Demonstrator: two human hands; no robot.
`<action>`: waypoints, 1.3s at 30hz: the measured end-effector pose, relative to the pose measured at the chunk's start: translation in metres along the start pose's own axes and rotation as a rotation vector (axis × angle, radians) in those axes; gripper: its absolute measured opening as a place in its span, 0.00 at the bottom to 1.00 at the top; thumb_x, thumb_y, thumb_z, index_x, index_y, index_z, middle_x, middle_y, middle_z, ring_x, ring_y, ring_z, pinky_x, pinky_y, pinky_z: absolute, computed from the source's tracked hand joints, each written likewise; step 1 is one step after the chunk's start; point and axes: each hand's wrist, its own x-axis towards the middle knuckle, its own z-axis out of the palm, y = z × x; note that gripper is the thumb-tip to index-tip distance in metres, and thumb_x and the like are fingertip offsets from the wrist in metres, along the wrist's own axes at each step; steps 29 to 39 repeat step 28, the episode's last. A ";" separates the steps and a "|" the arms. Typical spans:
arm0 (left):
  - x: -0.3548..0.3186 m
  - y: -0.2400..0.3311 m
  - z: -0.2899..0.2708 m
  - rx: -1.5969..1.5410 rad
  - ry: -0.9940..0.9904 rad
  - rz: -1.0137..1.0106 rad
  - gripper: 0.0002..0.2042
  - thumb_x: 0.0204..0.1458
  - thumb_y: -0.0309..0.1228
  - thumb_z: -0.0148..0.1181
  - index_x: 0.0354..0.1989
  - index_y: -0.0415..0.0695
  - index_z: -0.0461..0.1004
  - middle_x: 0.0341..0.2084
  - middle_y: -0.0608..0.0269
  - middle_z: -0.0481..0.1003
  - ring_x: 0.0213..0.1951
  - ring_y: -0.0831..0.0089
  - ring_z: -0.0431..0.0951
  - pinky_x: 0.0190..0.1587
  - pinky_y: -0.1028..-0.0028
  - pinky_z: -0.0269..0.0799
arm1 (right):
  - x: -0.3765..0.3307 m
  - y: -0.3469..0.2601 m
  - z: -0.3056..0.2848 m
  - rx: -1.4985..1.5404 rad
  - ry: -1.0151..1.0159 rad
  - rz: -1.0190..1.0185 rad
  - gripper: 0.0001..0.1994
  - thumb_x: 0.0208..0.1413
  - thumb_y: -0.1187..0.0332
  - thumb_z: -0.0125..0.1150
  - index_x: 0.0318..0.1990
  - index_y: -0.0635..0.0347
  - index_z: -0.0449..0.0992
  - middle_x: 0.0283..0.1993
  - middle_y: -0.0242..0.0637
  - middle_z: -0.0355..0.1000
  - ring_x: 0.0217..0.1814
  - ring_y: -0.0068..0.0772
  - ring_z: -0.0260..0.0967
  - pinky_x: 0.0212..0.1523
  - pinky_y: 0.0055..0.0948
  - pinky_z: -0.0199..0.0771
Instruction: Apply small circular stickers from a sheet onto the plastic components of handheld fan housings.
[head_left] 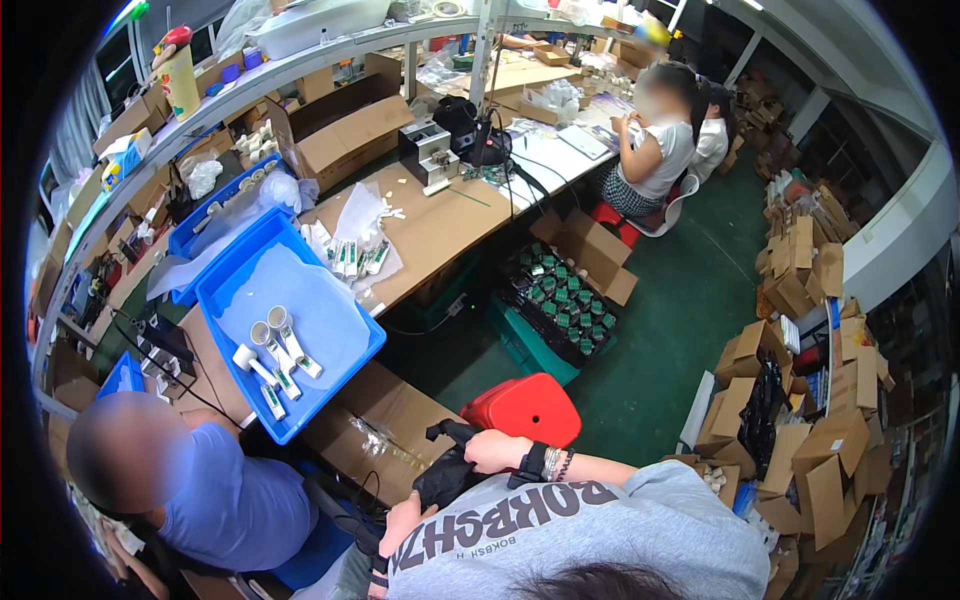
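Note:
In front of my grey shirt, my right hand [497, 452] has its fingers closed on a black cloth bundle [445, 480] that looks like a soft pouch or strap. My left hand [405, 520] grips the lower side of the same bundle; its fingertips are partly hidden. A dark band and bracelets circle my right wrist. Ahead and to the left, a blue tray [372, 345] lies on the workbench, lined with a pale sheet. Several white handheld parts [290, 345] with round heads and small green boards rest in it.
A red stool [525, 410] stands just beyond my right hand. Past it is a crate of green circuit boards [560, 300]. A cardboard box [345, 430] sits under the tray's near end. One co-worker [235, 500] sits at left, others farther off. Cartons [800, 460] line the right.

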 end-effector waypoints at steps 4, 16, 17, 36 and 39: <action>0.000 -0.001 0.000 -0.002 0.014 -0.003 0.27 0.50 0.47 0.58 0.43 0.30 0.68 0.27 0.36 0.76 0.35 0.44 0.78 0.37 0.53 0.73 | 0.003 0.001 -0.001 -0.002 0.010 -0.007 0.08 0.39 0.68 0.61 0.28 0.60 0.79 0.27 0.46 0.75 0.34 0.49 0.74 0.35 0.44 0.74; -0.001 0.000 0.004 0.023 0.056 0.003 0.26 0.50 0.50 0.56 0.41 0.34 0.69 0.26 0.40 0.76 0.33 0.45 0.78 0.35 0.53 0.73 | 0.003 0.001 -0.003 0.000 0.003 -0.009 0.09 0.41 0.66 0.59 0.28 0.60 0.79 0.28 0.45 0.74 0.35 0.49 0.74 0.36 0.45 0.74; -0.004 -0.001 0.007 0.011 0.080 -0.013 0.26 0.50 0.51 0.55 0.41 0.35 0.69 0.26 0.41 0.76 0.33 0.45 0.78 0.35 0.53 0.73 | 0.003 0.000 -0.004 -0.013 -0.026 0.003 0.10 0.43 0.64 0.59 0.29 0.60 0.78 0.30 0.44 0.74 0.36 0.49 0.74 0.37 0.46 0.74; -0.004 -0.017 0.024 -0.109 0.072 0.112 0.21 0.53 0.50 0.53 0.39 0.41 0.66 0.26 0.41 0.76 0.32 0.45 0.77 0.34 0.50 0.72 | 0.007 0.005 -0.007 -0.033 -0.165 -0.015 0.14 0.41 0.57 0.65 0.34 0.54 0.81 0.32 0.46 0.73 0.39 0.46 0.74 0.42 0.41 0.75; -0.004 -0.017 0.024 -0.109 0.072 0.112 0.21 0.53 0.50 0.53 0.39 0.41 0.66 0.26 0.41 0.76 0.32 0.45 0.77 0.34 0.50 0.72 | 0.007 0.005 -0.007 -0.033 -0.165 -0.015 0.14 0.41 0.57 0.65 0.34 0.54 0.81 0.32 0.46 0.73 0.39 0.46 0.74 0.42 0.41 0.75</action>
